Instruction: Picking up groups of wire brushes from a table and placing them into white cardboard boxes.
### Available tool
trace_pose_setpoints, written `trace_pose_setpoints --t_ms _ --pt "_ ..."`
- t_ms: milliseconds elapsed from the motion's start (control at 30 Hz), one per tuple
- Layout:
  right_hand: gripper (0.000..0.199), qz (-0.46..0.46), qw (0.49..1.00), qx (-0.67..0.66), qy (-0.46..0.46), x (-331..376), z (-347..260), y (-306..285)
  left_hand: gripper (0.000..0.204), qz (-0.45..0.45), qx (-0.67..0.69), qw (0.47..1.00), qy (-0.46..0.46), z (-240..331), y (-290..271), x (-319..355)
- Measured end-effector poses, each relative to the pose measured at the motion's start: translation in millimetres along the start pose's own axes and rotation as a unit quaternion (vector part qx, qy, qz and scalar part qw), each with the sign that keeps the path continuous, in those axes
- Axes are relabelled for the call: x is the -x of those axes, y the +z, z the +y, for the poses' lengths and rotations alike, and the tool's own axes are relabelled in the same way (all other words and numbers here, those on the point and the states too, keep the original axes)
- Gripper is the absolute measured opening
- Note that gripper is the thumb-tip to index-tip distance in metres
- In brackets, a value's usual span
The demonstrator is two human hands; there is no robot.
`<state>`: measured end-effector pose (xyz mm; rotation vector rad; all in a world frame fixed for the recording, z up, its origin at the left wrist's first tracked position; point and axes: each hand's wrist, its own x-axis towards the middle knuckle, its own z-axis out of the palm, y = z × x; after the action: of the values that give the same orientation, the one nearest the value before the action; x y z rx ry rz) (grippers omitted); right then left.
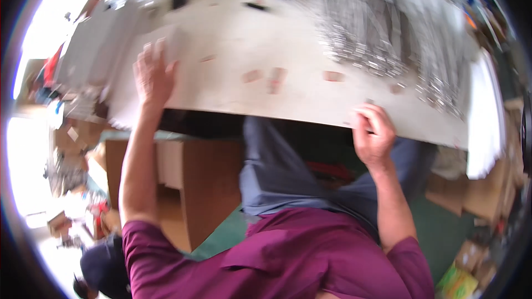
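Note:
My left hand (153, 75) lies flat with its fingers stretched out. Under and beside it are pale white sheets or flat bags (130, 86) at the table's left end. By the front edge of the white table (221, 91), my right hand (375, 135) is closed, its fingers curled toward the thumb. A tiny greyish spot shows at those fingertips, too blurred to name. Farther right, bundles of long thin silvery strips (360, 27) lie side by side, their shiny ends toward me.
Reddish patches (333, 76) mark the tabletop. Small black items (256, 6) lie toward the back. White sheets (485, 116) hang over the right edge. An open cardboard box (208, 188) stands below the table at left. More cartons (482, 191) are at right.

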<state>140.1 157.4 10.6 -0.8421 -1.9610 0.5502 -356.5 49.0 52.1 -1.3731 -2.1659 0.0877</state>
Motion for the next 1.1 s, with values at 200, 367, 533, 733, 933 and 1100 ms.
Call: trace_pose_setpoints --t_ms 200,367,533,733,933,1100 --pt "0.01 0.049 0.998 0.048 -0.013 8.2 8.4 -64.9 0.041 -0.012 0.334 0.942 0.039 117.3 -47.0 6.5" --pt "0.013 0.097 0.98 0.151 0.09 22.7 52.2 -134.5 0.031 0.019 0.311 0.936 0.164 135.5 -18.9 43.2" --pt "0.02 0.157 0.937 0.247 0.192 57.2 91.8 -221.1 0.019 -0.015 0.38 0.921 0.08 196.4 -41.3 29.1" --pt "0.02 0.085 0.959 0.242 0.12 46.5 93.5 -171.6 0.031 0.035 0.426 0.903 0.042 188.6 -50.3 40.4" --pt "0.019 0.047 0.983 0.15 0.089 32.7 87.5 -130.0 0.033 0.204 0.296 0.929 -0.085 96.4 -84.9 76.3" --pt "0.02 0.013 0.982 0.147 0.117 24.7 88.2 -116.4 0.054 0.069 0.011 0.977 -0.2 22.2 -72.2 101.7"
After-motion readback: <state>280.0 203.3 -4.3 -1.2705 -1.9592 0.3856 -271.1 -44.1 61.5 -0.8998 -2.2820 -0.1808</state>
